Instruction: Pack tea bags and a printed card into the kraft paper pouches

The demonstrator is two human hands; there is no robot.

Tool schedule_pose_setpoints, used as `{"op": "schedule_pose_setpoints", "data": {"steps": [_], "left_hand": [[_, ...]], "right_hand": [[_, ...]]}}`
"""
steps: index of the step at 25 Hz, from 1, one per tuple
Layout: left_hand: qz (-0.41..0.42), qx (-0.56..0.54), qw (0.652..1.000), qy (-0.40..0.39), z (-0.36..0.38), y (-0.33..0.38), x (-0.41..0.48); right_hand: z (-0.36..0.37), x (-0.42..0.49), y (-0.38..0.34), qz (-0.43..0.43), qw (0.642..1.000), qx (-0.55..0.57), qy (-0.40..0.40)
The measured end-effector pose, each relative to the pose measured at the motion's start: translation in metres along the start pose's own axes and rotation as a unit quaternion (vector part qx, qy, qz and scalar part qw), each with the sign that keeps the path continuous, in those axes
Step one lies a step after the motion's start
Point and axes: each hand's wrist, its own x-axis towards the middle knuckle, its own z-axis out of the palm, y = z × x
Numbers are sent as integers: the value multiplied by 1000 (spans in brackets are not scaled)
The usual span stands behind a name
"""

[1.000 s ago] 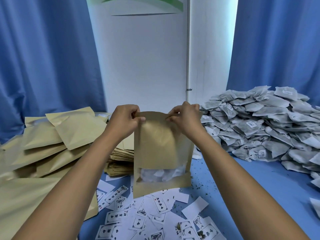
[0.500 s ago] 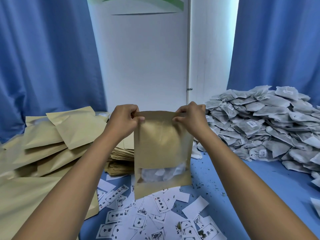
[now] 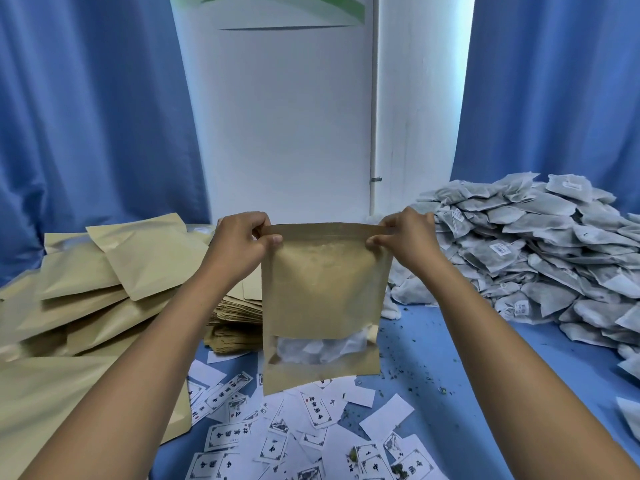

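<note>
the right hand (image 3: 403, 237) has slid outward to the filled kraft pouch (image 3: 323, 299)'s top corner; the left hand (image 3: 242, 242) pinches the opposite corner, likely finishing the seal.

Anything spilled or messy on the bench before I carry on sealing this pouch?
Yes. Dark loose tea crumbs are scattered over the blue table right of the held pouch, with a few green bits on the printed cards, which lie strewn, some face down. The pouch itself looks intact, tea bags showing in its window.
</note>
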Motion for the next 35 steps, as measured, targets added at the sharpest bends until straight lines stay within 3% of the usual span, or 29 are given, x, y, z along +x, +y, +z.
{"op": "schedule_pose_setpoints", "data": {"steps": [3,6,9,12,14,17,19,21,24,27,31,34,35], "left_hand": [[8,8,1000,10,3,2,0],[56,-28,998,16,8,9,0],[101,-54,986,120,9,15,6],[-75,47,982,169,5,1,3],[-117,80,977,162,3,-11,-21],[16,199,979,41,12,-24,-72],[74,290,954,-36,10,-35,-100],[94,363,926,-44,-6,-52,-117],[38,362,931,39,-50,-77,-131],[60,418,895,144,-94,-102,-138],[42,520,837,166,-142,-150,-138],[-85,559,818,101,-192,-200,-120],[-157,549,820,41,-210,-219,-116]], "right_hand": [[-8,1,4,2,1000,-9,7],[-11,-2,-6,-97,983,-145,-54],[-15,-5,-25,-158,970,-182,-28],[-24,1,-40,-92,995,26,-29],[-16,-1,-48,-23,976,203,-74],[35,-22,-68,93,874,441,-182],[77,-43,-85,143,790,546,-239],[108,-59,-102,169,715,617,-282],[137,-64,-124,186,607,700,-326],[165,-59,-157,183,569,723,-347],[215,-53,-230,185,524,742,-374],[251,-51,-288,238,473,751,-396],[261,-56,-303,252,484,727,-416]]}}
